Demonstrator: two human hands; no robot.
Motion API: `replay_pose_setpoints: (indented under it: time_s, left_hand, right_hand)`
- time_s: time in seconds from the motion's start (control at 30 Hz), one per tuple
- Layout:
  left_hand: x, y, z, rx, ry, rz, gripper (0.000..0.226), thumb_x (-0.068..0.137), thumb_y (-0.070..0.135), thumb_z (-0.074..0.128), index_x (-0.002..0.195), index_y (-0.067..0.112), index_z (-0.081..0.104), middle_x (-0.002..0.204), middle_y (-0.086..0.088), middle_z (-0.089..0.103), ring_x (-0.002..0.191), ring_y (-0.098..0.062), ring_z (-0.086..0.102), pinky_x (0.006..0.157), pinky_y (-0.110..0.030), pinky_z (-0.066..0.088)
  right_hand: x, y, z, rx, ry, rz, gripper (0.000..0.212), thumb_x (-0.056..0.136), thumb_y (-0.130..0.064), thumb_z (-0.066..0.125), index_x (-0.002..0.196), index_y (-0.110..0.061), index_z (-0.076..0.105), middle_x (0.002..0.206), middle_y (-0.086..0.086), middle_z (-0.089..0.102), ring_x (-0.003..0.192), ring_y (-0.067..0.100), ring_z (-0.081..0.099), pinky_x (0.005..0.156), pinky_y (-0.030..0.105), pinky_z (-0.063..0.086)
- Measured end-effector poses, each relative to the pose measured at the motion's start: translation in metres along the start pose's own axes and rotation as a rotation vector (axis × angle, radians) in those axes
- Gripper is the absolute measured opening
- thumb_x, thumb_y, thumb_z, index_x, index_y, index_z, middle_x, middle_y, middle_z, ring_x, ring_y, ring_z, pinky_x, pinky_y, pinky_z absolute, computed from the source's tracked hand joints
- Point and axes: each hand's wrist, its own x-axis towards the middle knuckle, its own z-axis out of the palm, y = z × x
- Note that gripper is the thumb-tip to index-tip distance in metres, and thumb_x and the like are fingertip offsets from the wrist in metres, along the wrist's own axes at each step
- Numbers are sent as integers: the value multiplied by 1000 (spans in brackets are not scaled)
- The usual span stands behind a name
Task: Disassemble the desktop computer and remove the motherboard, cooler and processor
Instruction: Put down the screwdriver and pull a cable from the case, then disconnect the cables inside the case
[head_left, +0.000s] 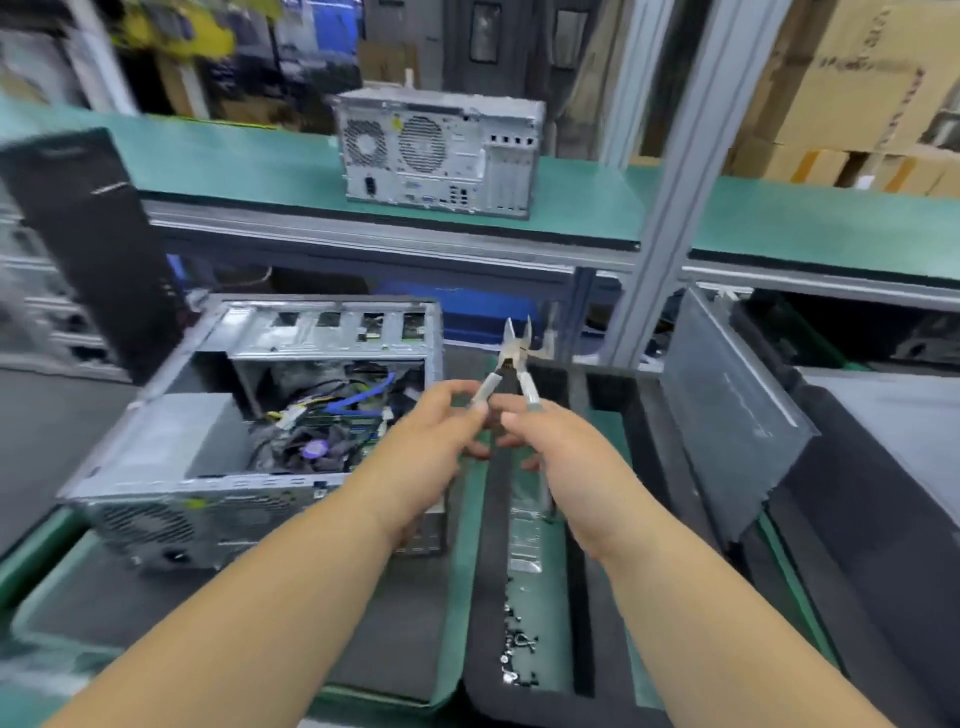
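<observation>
Head view. Open case (249, 415) lying on its side on the green mat (457, 597), left of centre, side panel off. Inside: a tangle of cables (332, 405), blue and yellow among them, over the motherboard (358, 428), with the cooler (316, 448) showing as a round fan with a purple hub. Processor not visible, presumably under the cooler. Nothing of the three yet out of the case.

Judged step: still early, clearing cables before the board can come free. Cutters (511, 366) raised between case and tray (519, 571), tips pointing up and away, jaws slightly apart. Next move likely calls for bringing the cutters down left into the case, finding a tie or cable run, and snipping without nicking the board.

Grip: left hand (441, 421) pinching the left handle between thumb and fingertips; right hand (550, 441) curled round the right handle. Both hands gripping the cutters, handles spread a little. Motion blur over the fingers, so exact finger placement unclear.

Elsewhere: loose screws (517, 644) scattered in the tray near its front end. Grey panel (727, 415) leaning at right. Black panel (88, 244) standing at left. Second computer (436, 150) upright on the shelf (571, 208) behind, back face toward the camera. Cardboard boxes (857, 93) stacked at upper right.
</observation>
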Motion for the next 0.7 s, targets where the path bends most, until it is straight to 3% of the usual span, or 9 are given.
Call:
replay_pose_setpoints:
  time_s: [0.03,0.13,0.27,0.33,0.4,0.47,0.5,0.57,0.7]
  left_hand:
    - [-6,-1,-15,-35,60,-6,15,97,29,52,110,30,59,90,14,71,73,-10,58,64,-27,39]
    - [-28,-5,-64,-54,172,11,12,98,15,51,101,21,61,73,15,67,61,-5,50,55,-18,36]
    - [-67,-20,-133,-28,329,-17,13,97,11,50,96,20,60,72,9,64,55,-4,43,50,-18,35]
    - [-92,-30,-168,-10,400,-47,13,96,11,51,93,20,60,70,10,63,51,-1,42,48,-14,36]
    - [-118,-42,-201,17,440,-81,13,96,12,52,92,21,61,73,8,63,57,-6,45,55,-21,38]
    - [-143,-54,-232,45,492,-108,12,95,13,53,92,22,61,77,5,65,61,-9,48,59,-25,37]
    - [-160,-62,-250,54,530,-120,12,95,12,54,92,22,61,78,4,66,60,-7,51,58,-23,38]
    - [-182,-74,-274,58,584,-145,11,93,10,57,91,20,61,80,2,70,56,-1,56,53,-15,41]
    - [-235,-106,-322,93,657,-275,7,89,8,62,89,14,62,80,0,74,61,-4,64,53,-15,44]
  right_hand:
    - [3,-5,14,-31,-6,-15,28,77,-41,47,82,-56,70,89,-28,69,81,-11,60,74,21,42]
    - [11,-14,60,-68,-13,-18,26,78,-45,51,95,-41,70,97,-15,69,75,-2,60,70,23,42]
    - [14,-24,128,-135,-26,-49,27,82,-51,47,86,-31,66,76,-18,65,71,1,58,67,27,40]
    - [13,-25,165,-153,-62,-52,28,89,-45,48,80,-22,61,98,-9,68,90,7,59,68,28,39]
    - [11,-25,201,-200,-103,-44,27,93,-37,50,81,-16,61,102,4,67,86,16,58,65,28,36]
    - [8,-26,236,-263,-163,-46,19,95,-30,53,88,-25,69,88,-3,67,77,11,58,60,25,38]
    - [6,-26,258,-293,-205,-44,17,95,-29,54,90,-30,70,85,-9,67,76,10,59,58,24,39]
    - [1,-23,286,-329,-271,-44,16,94,-28,55,89,-33,70,83,-4,68,69,14,58,52,24,41]
    - [-11,-2,355,-446,-420,-64,11,94,-28,58,95,-21,66,86,7,66,81,29,63,70,37,50]
